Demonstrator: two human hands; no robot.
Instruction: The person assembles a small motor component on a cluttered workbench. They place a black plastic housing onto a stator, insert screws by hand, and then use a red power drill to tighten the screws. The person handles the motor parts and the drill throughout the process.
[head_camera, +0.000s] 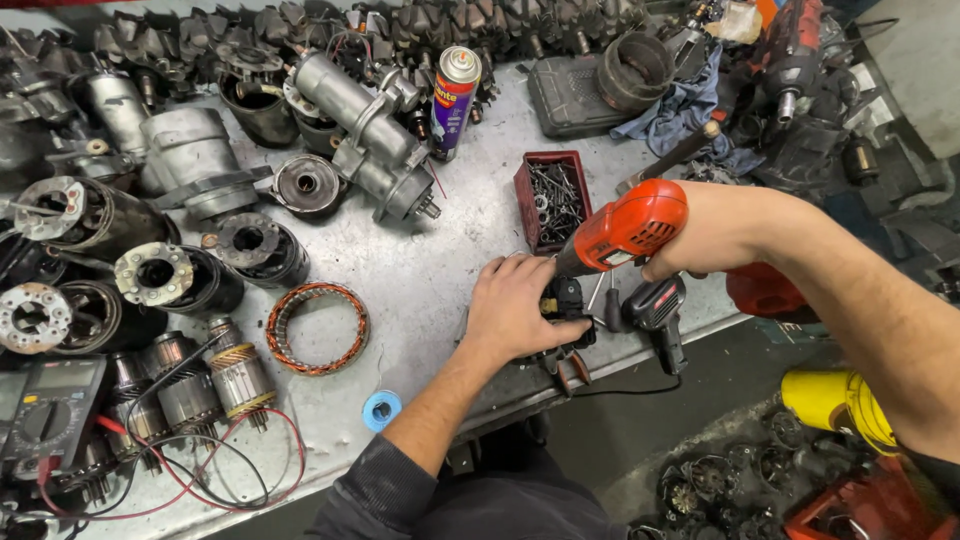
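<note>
My right hand (700, 235) grips a red power drill (628, 228), its nose pointing down-left at a small black part (566, 300) on the metal bench (440, 260). My left hand (518, 305) lies over that part and presses it down near the bench's front edge. A black soldering-gun-shaped tool (658, 312) lies just right of the part.
A dark red box of screws (550, 198) stands behind my hands. A copper stator ring (317, 327), a blue tape roll (381, 410), a spray can (453, 98), several motor housings and armatures, and a multimeter (45, 412) with red leads crowd the left. A yellow container (835, 402) sits below on the right.
</note>
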